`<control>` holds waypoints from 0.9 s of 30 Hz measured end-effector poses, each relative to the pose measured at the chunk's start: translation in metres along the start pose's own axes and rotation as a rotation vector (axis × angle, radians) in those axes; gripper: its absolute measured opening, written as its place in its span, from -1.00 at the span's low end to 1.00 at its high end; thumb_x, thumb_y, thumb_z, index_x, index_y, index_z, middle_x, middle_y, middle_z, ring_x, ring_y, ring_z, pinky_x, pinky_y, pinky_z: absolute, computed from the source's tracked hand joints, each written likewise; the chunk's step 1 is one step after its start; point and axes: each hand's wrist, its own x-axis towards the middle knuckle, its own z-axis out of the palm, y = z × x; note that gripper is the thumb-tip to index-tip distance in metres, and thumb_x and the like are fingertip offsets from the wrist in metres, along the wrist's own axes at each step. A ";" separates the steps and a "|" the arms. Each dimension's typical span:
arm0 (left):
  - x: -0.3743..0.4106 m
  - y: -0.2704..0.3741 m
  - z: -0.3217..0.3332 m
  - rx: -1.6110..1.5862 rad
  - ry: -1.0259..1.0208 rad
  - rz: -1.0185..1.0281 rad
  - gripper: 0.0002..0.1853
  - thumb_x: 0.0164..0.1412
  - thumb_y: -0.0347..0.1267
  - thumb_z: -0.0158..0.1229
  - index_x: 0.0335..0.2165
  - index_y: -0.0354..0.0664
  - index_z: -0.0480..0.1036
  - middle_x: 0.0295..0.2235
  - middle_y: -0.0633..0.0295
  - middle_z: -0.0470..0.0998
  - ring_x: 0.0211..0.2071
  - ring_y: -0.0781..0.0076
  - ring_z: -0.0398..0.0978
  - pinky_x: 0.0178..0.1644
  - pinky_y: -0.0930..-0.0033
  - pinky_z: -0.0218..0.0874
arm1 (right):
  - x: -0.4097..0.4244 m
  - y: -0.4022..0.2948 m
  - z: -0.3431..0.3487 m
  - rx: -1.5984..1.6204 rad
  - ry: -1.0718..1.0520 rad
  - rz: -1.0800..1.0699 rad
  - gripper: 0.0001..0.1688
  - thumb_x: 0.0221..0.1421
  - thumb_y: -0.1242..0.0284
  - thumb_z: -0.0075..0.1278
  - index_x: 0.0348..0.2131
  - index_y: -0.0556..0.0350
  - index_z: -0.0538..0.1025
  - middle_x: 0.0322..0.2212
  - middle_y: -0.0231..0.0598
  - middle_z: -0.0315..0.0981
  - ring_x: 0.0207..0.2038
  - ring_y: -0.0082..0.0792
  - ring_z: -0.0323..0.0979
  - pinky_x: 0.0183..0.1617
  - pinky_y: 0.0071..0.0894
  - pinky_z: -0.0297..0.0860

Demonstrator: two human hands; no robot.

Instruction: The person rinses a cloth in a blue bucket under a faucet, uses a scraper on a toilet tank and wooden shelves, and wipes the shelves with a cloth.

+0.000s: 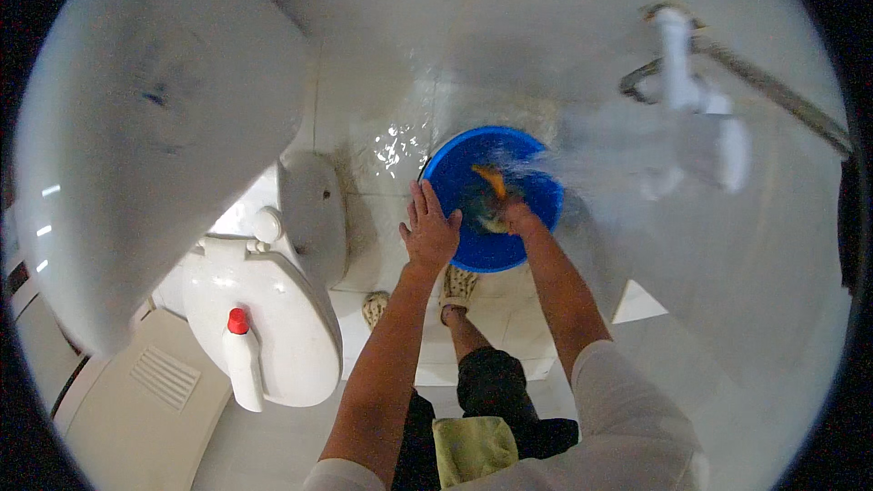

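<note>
A blue plastic tub [487,262] sits on the wet tiled floor in front of me. My left hand [433,235] is at its left rim, fingers extended and spread, with the thumb towards the inside. Inside the tub, my right hand [520,216] is blurred by motion, its fingers closed around part of a blurred orange object [492,179]. What the object is cannot be made out. A pale, smeared shape beside the fingers is also unclear. Water spray [539,164] crosses the tub's right rim.
White pipe fittings [675,61] and a hose [771,88] are on the right. Left of me is a toilet with its lid [286,327] down, bearing a white bottle with a red cap [239,354]. A washbasin [170,116] overhangs the upper left. My patterned shoe [458,286] is near the tub.
</note>
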 end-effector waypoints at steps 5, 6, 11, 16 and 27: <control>-0.042 0.116 -0.060 -0.545 0.390 0.421 -0.34 0.00 -0.25 -0.06 0.02 -0.29 -0.08 0.05 -0.18 -0.15 0.05 -0.06 -0.08 0.03 -0.03 -0.18 | -0.076 -0.096 0.007 0.216 -0.093 -0.141 -0.55 -0.10 0.38 -0.04 -0.15 0.09 0.29 -0.26 -0.27 0.29 -0.32 -0.37 0.28 -0.28 -0.40 0.24; -0.060 0.147 -0.087 -0.600 0.426 0.482 -0.35 -0.01 -0.25 -0.06 0.01 -0.33 -0.05 0.04 -0.21 -0.13 0.05 -0.07 -0.08 0.04 0.00 -0.20 | -0.091 -0.112 0.005 0.231 -0.112 -0.162 -0.55 -0.09 0.38 -0.04 -0.15 0.09 0.29 -0.27 -0.27 0.29 -0.32 -0.37 0.29 -0.28 -0.40 0.24; -0.110 0.244 -0.142 -0.438 0.497 0.702 -0.33 -0.07 -0.23 0.00 -0.03 -0.36 0.01 0.02 -0.14 -0.08 0.02 0.02 -0.06 0.04 0.08 -0.19 | -0.157 -0.162 -0.002 0.193 -0.178 -0.211 -0.57 -0.08 0.37 -0.06 -0.16 0.10 0.28 -0.30 -0.29 0.29 -0.34 -0.39 0.29 -0.30 -0.42 0.25; -0.105 0.264 -0.131 -0.314 0.565 0.633 -0.50 -0.08 -0.29 -0.01 -0.15 -0.35 0.17 -0.10 0.04 0.08 -0.05 0.17 -0.01 0.01 0.10 -0.14 | -0.178 -0.180 -0.022 0.157 -0.043 -0.223 -0.59 -0.06 0.36 -0.08 -0.17 0.11 0.28 -0.32 -0.31 0.29 -0.36 -0.41 0.30 -0.31 -0.43 0.26; -0.060 0.242 -0.137 -0.508 0.449 1.084 -0.83 -0.36 -0.56 0.06 -0.63 -0.14 0.29 -0.50 0.27 0.37 -0.32 0.18 0.27 -0.15 0.23 0.04 | -0.185 -0.170 -0.020 0.252 0.235 -0.244 -0.62 -0.02 0.35 -0.11 -0.19 0.14 0.26 -0.38 -0.34 0.30 -0.40 -0.45 0.32 -0.34 -0.47 0.28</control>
